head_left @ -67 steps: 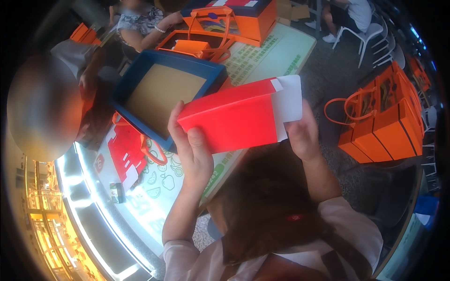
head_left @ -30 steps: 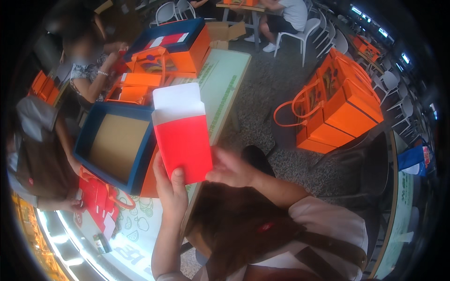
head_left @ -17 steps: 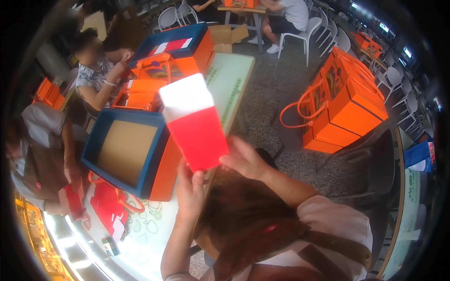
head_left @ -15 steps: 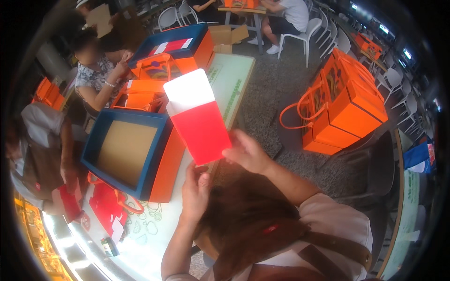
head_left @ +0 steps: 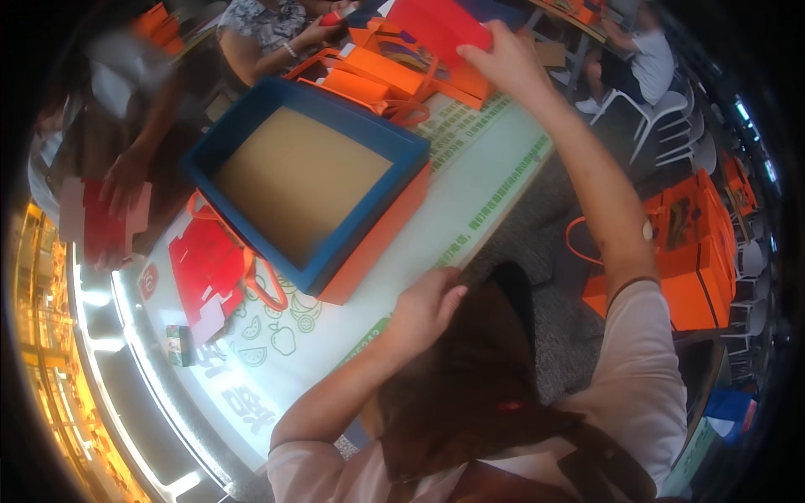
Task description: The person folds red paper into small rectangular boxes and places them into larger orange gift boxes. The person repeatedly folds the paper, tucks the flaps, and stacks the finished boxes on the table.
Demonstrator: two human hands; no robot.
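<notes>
At the far side of the table, my right hand (head_left: pixel 506 63) grips a flat red paper packet (head_left: pixel 438 35) by its near corner, thumb on top. The packet's pale flap is partly cut off by the picture's upper edge. My left hand (head_left: pixel 426 308) hovers by the near table edge with nothing in it, its fingers loosely bent and the thumb apart. Closest to it is a large orange box (head_left: pixel 369 251) with a raised blue rim (head_left: pixel 289 281) and a bare tan inside. Beyond that lie orange handled boxes (head_left: pixel 381 74), partly under the packet.
Red paper pieces (head_left: pixel 205 268) and a small green box (head_left: pixel 178 345) lie on the white printed table (head_left: pixel 327 331). A co-worker's hand (head_left: pixel 126 189) holds red card at left; another person (head_left: pixel 268 38) sits beyond. Orange bags (head_left: pixel 671 277) stand at right.
My right hand has carried the red packet away from me to the table's far side. My left hand has let go of it and lowered toward the near edge. The view has turned left.
</notes>
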